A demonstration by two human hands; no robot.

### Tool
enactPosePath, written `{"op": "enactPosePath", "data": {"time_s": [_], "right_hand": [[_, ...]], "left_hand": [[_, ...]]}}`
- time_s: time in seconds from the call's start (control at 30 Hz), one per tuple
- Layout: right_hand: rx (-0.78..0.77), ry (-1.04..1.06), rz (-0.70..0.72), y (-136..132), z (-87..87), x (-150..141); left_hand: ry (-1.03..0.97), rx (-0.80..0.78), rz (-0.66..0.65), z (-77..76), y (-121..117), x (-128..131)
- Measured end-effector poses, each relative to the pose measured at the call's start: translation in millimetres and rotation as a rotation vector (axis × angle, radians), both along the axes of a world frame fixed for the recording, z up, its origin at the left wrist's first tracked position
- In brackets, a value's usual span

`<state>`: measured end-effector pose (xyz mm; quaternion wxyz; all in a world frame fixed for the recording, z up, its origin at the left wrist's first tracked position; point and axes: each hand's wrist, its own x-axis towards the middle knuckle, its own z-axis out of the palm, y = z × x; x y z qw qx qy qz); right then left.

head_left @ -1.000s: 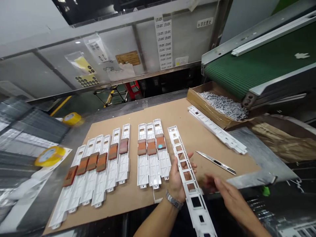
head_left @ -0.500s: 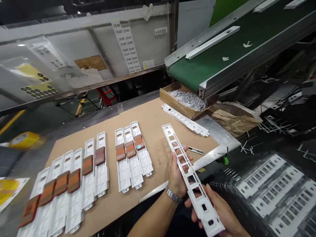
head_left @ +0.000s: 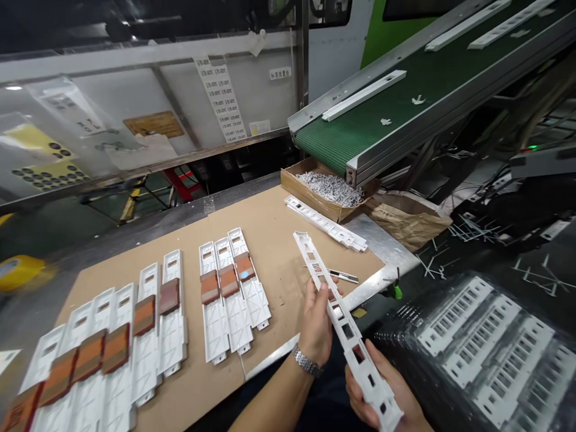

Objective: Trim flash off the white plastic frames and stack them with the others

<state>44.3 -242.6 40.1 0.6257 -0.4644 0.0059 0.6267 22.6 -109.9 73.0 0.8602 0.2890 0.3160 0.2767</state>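
1. White slotted strip (head_left: pixel 365 367): long, narrow and straight, with a row of rectangular openings along it, smaller ones near the lower end, and raised side edges. It slants from upper left to lower right.
2. The person holds it in both hands, between them. The left hand (head_left: pixel 317 327) is closed around its middle stretch, thumb near one edge and fingertips showing past the other; the right hand (head_left: pixel 398 387) grips the lower part, thumb along the right edge and fingers curled at the left. The upper end extends free beyond the left hand.
3. That end appears over the cardboard sheet (head_left: pixel 274 222); how high cannot be told. The lower part reaches past the metal table edge (head_left: pixel 400 258).
4. A knife (head_left: pixel 344 276) lies just beside the left hand's fingers, partly behind the strip. Farther off are more white pieces (head_left: pixel 323 223) beside an open box (head_left: pixel 328 208) of small grey bits.
5. Bare cardboard lies between the strip and three block-topped rails (head_left: pixel 231 321) on the left. Packed frames (head_left: pixel 497 360) sit to the right of the right hand.
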Motion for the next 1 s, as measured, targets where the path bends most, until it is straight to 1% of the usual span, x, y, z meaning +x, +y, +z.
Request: {"op": "enactPosePath", "data": {"time_s": [0.13,0.2,0.27,0.33,0.37,0.4,0.43,0.5,0.57,0.67,0.77,0.87,1.0], "right_hand": [[-0.020,-0.300,-0.053,-13,3.2,4],[-0.083,-0.549,-0.059,-21,2.0,8],[-0.217,-0.931,0.013,-29,-1.1,11],[-0.314,-1.290,0.114,-35,-4.7,11],[-0.316,-1.394,0.147,-38,-6.0,11],[-0.283,-1.431,0.150,-41,-6.7,10],[-0.238,-1.429,0.146,-44,-6.7,10],[-0.162,-1.360,0.133,-49,-4.0,8],[-0.118,-1.242,0.115,-53,1.3,8],[-0.100,-1.019,0.069,-58,10.5,10],[-0.038,-0.878,0.061,-62,16.1,15],[0.005,-0.833,0.058,-64,17.1,18],[-0.020,-0.830,0.005,-63,15.4,17]], "left_hand": [[0.015,0.034,-0.068,-0.1,0,-3],[0.009,0.081,-0.108,-0.2,-1,-3],[-0.020,0.119,-0.139,0.0,-3,-3],[-0.071,0.089,-0.165,0.6,-4,-3],[-0.107,0.044,-0.173,1.2,-4,-2],[-0.149,-0.011,-0.180,1.8,-4,-2],[-0.188,-0.068,-0.184,2.4,-4,-2],[-0.239,-0.157,-0.182,3.8,-3,-3],[-0.251,-0.188,-0.176,4.9,-2,-4],[-0.271,-0.224,-0.165,6.1,0,-5],[-0.282,-0.276,-0.143,6.5,3,-5],[-0.280,-0.318,-0.128,5.6,6,-4],[-0.269,-0.332,-0.133,2.8,8,-3]]}}
